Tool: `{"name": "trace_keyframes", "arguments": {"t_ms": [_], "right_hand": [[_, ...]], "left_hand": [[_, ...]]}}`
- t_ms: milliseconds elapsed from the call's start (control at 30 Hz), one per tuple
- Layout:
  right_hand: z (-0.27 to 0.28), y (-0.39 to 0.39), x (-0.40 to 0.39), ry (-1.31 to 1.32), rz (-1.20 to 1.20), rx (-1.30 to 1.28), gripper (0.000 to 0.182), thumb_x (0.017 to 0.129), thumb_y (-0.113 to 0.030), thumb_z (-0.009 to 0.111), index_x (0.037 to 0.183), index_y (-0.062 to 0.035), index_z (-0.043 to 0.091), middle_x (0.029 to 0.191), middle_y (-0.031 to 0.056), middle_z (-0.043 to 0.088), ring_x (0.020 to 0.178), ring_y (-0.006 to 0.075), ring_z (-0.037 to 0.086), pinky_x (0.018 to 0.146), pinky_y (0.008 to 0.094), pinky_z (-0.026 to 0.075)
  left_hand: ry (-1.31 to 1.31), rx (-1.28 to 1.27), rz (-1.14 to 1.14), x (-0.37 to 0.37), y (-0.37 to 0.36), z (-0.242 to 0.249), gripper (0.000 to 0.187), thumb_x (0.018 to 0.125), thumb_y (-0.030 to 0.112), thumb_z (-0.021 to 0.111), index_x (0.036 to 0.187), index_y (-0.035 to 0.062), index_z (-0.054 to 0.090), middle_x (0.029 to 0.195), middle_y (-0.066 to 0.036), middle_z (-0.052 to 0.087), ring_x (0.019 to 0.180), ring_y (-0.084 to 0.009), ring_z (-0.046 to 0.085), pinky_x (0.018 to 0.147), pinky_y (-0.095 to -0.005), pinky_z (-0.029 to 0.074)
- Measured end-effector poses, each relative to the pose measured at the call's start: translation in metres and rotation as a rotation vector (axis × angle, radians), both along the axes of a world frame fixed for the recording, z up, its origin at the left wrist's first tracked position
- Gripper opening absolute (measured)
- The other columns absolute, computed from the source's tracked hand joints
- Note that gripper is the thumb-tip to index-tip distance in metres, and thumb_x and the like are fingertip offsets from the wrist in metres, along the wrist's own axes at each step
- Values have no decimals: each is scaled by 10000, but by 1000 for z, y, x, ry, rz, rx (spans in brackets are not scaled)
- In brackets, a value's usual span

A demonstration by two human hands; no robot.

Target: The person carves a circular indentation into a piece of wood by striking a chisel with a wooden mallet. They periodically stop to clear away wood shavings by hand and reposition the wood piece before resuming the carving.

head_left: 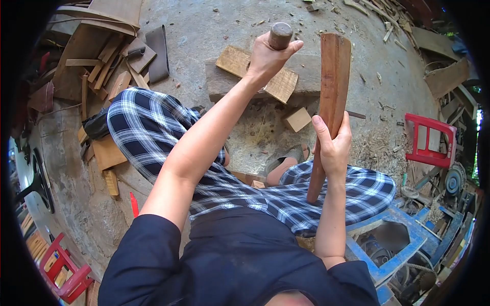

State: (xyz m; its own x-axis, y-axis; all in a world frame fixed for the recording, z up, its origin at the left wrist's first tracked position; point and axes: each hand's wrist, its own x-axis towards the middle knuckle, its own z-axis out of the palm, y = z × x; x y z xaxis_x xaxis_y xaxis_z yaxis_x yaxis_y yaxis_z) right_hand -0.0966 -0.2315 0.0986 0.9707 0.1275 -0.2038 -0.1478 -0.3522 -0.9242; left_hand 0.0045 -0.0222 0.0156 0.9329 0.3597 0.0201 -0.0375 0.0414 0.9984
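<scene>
My left hand (266,62) is closed around the round handle of what looks like a chisel (280,34); its lower end is hidden behind the hand. Beneath that hand, a light wood piece (284,84) lies slantwise on a thick weathered plank (214,84). My right hand (334,145) grips a long reddish-brown wooden mallet (335,76), broad end up, its narrow end over my lap. A dark thin bar (356,115) shows just past my right fingers. Close to the plank sits a small wood block (297,119).
Wood offcuts (102,66) are heaped at the left. A red plastic stool (431,140) and a blue metal frame with machine parts (367,270) stand to the right. Another red stool (64,268) is at lower left. Wood shavings (383,137) litter the concrete floor.
</scene>
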Motion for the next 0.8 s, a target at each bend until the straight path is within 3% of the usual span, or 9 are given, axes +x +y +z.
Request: {"name": "trace_keyframes", "arguments": {"t_ms": [800], "right_hand": [[-2,0,-1,17,4,-4,436,923,-340,757,1103,-5,546,792,57,617,526,102,569,465,259,473]], "left_hand": [[-45,-21,-11,-8,2,-3,308,860,275,847,891,29,665,820,-11,708,763,-71,623,718,-278,540]]}}
